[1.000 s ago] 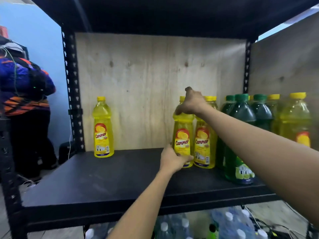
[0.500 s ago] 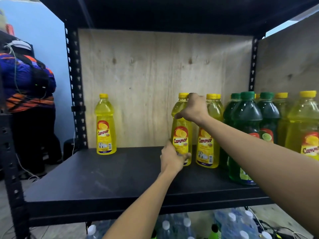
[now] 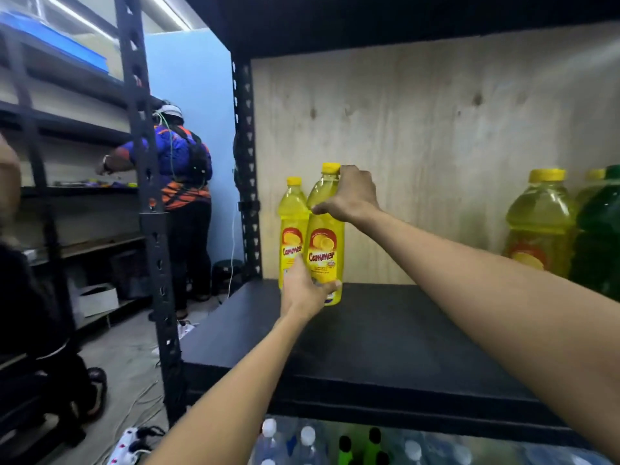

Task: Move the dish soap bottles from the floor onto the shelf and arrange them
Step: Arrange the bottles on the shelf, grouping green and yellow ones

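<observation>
Yellow dish soap bottle upright on the black shelf, back-left part, base touching or just above the board, cannot tell which. I hold it with both hands: my right hand is wrapped round its shoulder and neck just under the yellow cap, fingers closed on it; my left hand is clasped round its lower body, thumb across the bottom of the label. Red-and-yellow label faces me. Just left of this bottle, touching or nearly so, a second yellow bottle stands upright, a bit further back, near the shelf's black perforated post. Behind the held bottle is the plywood back panel. Well to the right of the held bottle, at the shelf's right end, a larger-looking yellow bottle and beside it a green bottle, partly cut off by the frame edge. Below the held bottle, under the shelf board, clear bottles with white caps, blurred. Left of the held bottle, past the post, another person in a blue and orange top stands with their back to me at another rack. A white power strip lies on the floor, lower left of the held bottle.
</observation>
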The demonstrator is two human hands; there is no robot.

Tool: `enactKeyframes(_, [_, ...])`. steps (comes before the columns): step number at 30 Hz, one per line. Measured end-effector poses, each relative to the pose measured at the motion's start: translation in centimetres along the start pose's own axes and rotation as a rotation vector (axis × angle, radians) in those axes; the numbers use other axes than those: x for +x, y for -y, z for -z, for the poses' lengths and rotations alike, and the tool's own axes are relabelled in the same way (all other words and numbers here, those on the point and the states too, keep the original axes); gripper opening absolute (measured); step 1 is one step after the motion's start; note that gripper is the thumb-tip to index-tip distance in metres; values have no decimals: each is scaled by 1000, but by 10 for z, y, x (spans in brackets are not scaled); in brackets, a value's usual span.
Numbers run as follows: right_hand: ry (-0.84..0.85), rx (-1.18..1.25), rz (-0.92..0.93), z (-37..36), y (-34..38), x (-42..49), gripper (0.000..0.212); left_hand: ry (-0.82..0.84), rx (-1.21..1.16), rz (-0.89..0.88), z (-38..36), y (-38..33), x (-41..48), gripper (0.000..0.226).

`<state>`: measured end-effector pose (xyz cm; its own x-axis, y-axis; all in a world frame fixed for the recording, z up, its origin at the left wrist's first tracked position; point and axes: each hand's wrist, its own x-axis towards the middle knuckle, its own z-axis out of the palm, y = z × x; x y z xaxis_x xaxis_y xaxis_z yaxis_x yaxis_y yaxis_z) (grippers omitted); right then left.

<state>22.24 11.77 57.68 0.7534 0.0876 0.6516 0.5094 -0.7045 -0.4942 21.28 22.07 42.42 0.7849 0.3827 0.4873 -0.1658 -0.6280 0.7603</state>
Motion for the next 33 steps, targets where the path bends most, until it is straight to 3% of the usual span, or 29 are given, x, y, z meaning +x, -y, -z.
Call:
enactKeyframes(4, [76, 26, 29, -38, 28, 6, 71, -30, 39, 51, 27, 34, 15, 51])
enactKeyframes(14, [101, 24, 87, -67, 56, -5, 49, 14, 62, 5, 63, 66, 12, 65])
enactKeyframes(24, [92, 28, 96, -71, 47, -12, 66, 5, 100, -30, 60, 69, 3, 68])
enactKeyframes(26, [149, 77, 70, -61, 43, -18, 67, 4, 102, -9, 62, 67, 0, 80])
enactKeyframes(29, [214, 128, 22, -24, 23, -41, 82, -45, 158, 0, 65, 56, -14, 119])
enactKeyframes(31, [181, 53, 16, 10, 0, -62, 82, -193, 185, -122, 63, 39, -33, 109])
enactKeyframes(33, [153, -1, -8, 47, -26, -83, 68, -327, 177, -318, 55, 13, -57, 77])
